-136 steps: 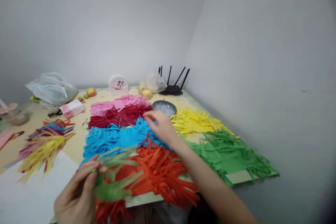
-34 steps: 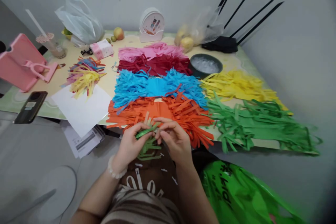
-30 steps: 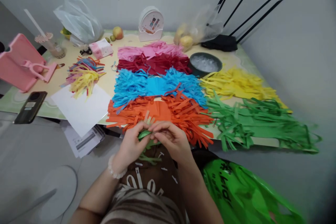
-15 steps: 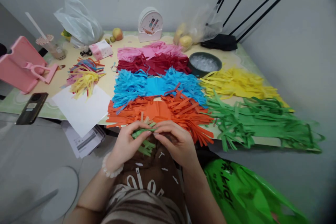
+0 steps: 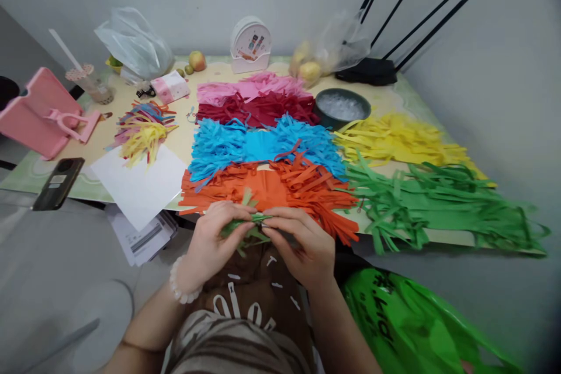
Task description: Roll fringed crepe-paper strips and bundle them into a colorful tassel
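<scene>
Between my hands is a green fringed paper strip (image 5: 239, 227), its cut ends sticking out above and below the fingers. My left hand (image 5: 214, 236) pinches its left part between thumb and fingers. My right hand (image 5: 300, 239) pinches the right end, and the fingertips of both hands almost meet. Just beyond lies orange fringed paper (image 5: 265, 187) at the table's front edge. Behind it are blue fringed paper (image 5: 260, 145), dark red fringed paper (image 5: 263, 108) and pink fringed paper (image 5: 254, 87). Green fringed paper (image 5: 447, 204) and yellow fringed paper (image 5: 403, 137) lie to the right.
A bowl (image 5: 342, 106) stands right of the dark red paper. To the left are a small multicoloured tassel pile (image 5: 144, 131), a white sheet (image 5: 142, 193), a phone (image 5: 58, 183) and a pink stand (image 5: 44, 114). A green bag (image 5: 407, 321) hangs low right; a router (image 5: 368, 71) sits behind.
The green strip has turned slightly in my fingers, so its fringe points differently. My right hand has shifted a little to the right and down. The table's papers lie as before.
</scene>
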Available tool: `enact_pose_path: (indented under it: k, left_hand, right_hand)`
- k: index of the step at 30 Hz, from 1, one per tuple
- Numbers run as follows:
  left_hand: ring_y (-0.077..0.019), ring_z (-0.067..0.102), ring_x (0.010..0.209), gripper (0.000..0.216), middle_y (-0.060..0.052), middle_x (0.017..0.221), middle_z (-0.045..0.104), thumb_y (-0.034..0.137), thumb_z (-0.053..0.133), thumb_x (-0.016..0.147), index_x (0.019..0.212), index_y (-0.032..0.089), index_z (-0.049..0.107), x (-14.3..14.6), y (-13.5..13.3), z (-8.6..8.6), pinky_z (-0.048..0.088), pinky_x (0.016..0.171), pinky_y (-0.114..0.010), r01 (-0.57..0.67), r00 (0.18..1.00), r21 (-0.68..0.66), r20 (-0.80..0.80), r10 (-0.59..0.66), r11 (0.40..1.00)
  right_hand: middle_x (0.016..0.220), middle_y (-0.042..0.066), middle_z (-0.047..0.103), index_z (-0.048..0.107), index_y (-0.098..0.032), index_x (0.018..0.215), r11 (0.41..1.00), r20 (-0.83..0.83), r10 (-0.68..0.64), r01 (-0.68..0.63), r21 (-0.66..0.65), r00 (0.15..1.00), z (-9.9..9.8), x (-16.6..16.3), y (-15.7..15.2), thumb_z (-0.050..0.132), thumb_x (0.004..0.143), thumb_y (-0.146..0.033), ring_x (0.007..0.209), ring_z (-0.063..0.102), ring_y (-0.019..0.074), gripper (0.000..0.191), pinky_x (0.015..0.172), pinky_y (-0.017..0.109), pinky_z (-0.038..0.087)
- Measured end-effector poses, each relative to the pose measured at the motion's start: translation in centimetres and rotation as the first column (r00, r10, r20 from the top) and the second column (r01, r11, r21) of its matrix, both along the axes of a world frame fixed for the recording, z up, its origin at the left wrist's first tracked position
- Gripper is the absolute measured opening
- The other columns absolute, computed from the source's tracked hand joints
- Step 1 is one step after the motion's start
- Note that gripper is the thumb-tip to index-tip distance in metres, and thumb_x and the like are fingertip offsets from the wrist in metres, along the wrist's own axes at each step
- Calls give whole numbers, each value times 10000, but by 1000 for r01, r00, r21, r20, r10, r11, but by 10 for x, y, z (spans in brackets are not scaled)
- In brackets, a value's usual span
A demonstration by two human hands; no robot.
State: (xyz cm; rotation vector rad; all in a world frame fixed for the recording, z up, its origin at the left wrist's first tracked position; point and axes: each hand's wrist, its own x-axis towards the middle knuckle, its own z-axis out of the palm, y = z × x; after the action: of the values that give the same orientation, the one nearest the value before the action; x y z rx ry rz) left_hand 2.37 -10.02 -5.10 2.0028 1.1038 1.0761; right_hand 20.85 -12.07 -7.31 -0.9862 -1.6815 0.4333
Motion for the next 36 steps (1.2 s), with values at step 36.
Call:
enact_pose_path:
  k: [36]
  left_hand:
    - [-145, 698, 718, 63, -23, 814, 774, 171, 698, 830, 841, 190, 758, 14, 3, 2, 529, 685, -223, -36, 977, -235, 197, 84, 971]
  right_hand:
    - [585, 0, 681, 709, -189, 800, 844, -664, -97, -292, -450, 742, -5, -11, 6, 790, 794, -329, 501, 664, 151, 162, 501, 223, 573]
